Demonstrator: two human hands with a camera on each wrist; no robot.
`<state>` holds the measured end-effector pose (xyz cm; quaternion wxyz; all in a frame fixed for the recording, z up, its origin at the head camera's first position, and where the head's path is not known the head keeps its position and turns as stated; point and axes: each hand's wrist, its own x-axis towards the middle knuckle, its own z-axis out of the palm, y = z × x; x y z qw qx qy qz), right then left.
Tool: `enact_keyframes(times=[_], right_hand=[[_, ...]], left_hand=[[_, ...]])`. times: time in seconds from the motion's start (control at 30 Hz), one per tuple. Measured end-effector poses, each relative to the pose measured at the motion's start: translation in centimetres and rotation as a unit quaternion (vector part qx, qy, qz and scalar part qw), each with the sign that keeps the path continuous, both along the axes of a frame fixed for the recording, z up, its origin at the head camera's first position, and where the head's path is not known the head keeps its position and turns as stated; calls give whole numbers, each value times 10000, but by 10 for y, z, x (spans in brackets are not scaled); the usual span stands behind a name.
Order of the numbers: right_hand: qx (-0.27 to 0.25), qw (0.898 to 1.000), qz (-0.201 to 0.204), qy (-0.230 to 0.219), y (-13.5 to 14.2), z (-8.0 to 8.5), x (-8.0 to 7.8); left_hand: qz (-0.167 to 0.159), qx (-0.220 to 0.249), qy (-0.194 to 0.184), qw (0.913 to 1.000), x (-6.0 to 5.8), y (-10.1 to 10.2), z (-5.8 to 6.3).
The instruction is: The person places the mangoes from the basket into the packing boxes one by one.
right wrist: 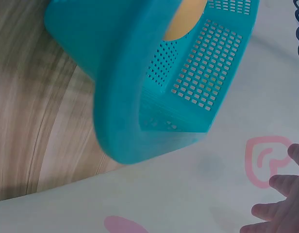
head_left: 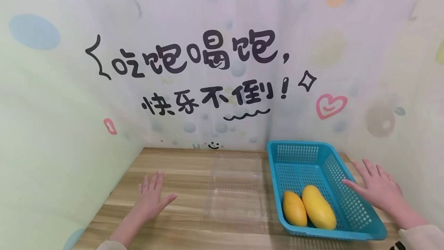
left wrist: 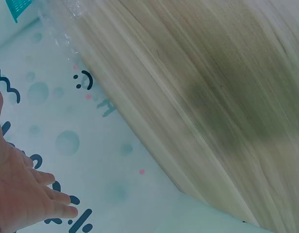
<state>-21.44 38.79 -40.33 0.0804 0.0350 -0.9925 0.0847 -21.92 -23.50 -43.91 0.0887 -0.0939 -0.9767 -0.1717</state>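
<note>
In the head view two yellow mangoes, a smaller one (head_left: 295,208) and a larger one (head_left: 319,207), lie side by side at the near end of a blue plastic basket (head_left: 281,207). My left hand (head_left: 150,198) hovers over the left part of the table with fingers spread and nothing in it. At the basket's right side is my right hand (head_left: 377,186), its fingers apart, its thumb overlapping the rim in this view. A clear plastic container (head_left: 237,203) lies on the table between the left hand and the basket. The right wrist view shows the basket wall close up.
The wooden table (head_left: 180,219) ends at a patterned cloth wall (head_left: 208,134) with black lettering behind it. More cloth borders the table on the left and right. The basket stands on the table's right part, close to the back edge.
</note>
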Motion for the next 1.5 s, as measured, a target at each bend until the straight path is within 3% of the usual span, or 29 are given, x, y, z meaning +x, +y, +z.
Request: enact_keyframes(times=[0.93,1.5], right_hand=[[299,9992,225,-162,-1,-12,1],[355,9988,308,-158,-10,-15,0]], left_hand=[[45,-241,-435,9988,-3,1,-6],[26,-389,-315,9987,-1,3,-5]])
